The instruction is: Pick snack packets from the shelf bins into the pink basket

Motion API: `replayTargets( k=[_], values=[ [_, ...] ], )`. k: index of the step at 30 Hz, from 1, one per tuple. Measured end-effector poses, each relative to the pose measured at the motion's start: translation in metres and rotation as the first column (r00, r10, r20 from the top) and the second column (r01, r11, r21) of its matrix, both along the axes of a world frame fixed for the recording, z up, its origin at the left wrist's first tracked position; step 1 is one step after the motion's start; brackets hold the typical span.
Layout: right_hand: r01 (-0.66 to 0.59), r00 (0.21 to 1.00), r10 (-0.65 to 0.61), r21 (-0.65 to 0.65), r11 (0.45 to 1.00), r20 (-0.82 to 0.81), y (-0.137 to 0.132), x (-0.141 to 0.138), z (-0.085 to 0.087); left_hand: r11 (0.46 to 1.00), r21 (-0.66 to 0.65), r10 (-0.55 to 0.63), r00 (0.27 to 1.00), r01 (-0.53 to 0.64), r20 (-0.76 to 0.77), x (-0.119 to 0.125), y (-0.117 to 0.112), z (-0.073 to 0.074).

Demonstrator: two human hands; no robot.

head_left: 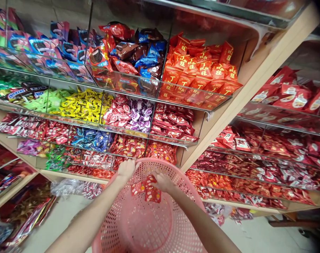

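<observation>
A pink perforated plastic basket (188, 214) stands in front of me, its mouth tilted up toward me. My left hand (126, 169) is closed over its far rim, left of the middle. Inside the basket, near the far wall, my right hand (162, 181) is closed on several small red candy packets (152, 192) with pale and orange print. The right fingertips are partly hidden behind the packets. Beyond the rim, a low shelf bin holds similar red candies (162, 151).
Tiered shelves with clear dividers hold yellow candies (84, 105), purple-and-white candies (141, 114) and large red packets (199, 75). A slanting wooden upright (244, 95) separates the right-hand shelves. Plastic bags (67, 187) lie on the floor at left.
</observation>
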State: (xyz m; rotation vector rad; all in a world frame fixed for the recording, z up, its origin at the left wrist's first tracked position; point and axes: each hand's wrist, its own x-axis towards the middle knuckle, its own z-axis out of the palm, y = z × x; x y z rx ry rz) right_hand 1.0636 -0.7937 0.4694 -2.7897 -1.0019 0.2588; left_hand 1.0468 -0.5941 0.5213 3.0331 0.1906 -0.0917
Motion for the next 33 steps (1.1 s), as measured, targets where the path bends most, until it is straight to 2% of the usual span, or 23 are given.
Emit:
replayTargets(
  k=[4, 11, 15, 17, 20, 23, 26, 30, 33],
  values=[
    [0.017, 0.999, -0.017, -0.002, 1.0, -0.027, 0.002, 0.0, -0.001, 1.0, 0.002, -0.011, 1.0, 0.011, -0.007, -0.001, 0.0, 0.002],
    [0.026, 0.998, -0.021, -0.089, 0.996, 0.06, 0.007, 0.003, 0.0, 1.0, 0.012, -0.008, 1.0, 0.008, -0.004, 0.0, 0.0, 0.001],
    [0.052, 0.991, -0.04, -0.088, 0.995, 0.125, 0.015, -0.004, 0.009, 0.999, 0.025, -0.026, 1.0, 0.026, 0.016, 0.002, 0.001, -0.001],
    [0.009, 0.979, 0.003, -0.056, 0.998, 0.203, 0.022, -0.012, 0.016, 0.999, 0.035, -0.042, 0.999, 0.041, 0.034, 0.002, 0.002, -0.003],
    [-0.148, 0.943, 0.153, -0.039, 0.988, 0.297, 0.036, -0.032, 0.021, 0.997, 0.05, -0.057, 0.997, 0.054, 0.061, 0.002, 0.002, -0.005],
    [-0.294, 0.898, 0.308, -0.091, 0.951, 0.314, 0.048, -0.054, 0.014, 0.996, 0.059, -0.065, 0.996, 0.061, 0.066, 0.002, 0.002, -0.005],
    [-0.363, 0.864, 0.394, -0.153, 0.919, 0.313, 0.054, -0.07, -0.001, 0.996, 0.053, -0.077, 0.996, 0.075, 0.048, 0.003, 0.0, -0.005],
    [-0.369, 0.866, 0.411, -0.19, 0.91, 0.285, 0.054, -0.079, -0.02, 0.997, 0.045, -0.07, 0.997, 0.068, 0.031, 0.004, -0.002, -0.004],
    [-0.35, 0.893, 0.381, -0.162, 0.923, 0.241, 0.051, -0.078, -0.026, 0.997, 0.043, -0.064, 0.998, 0.063, 0.022, 0.004, -0.003, -0.005]
  ],
)
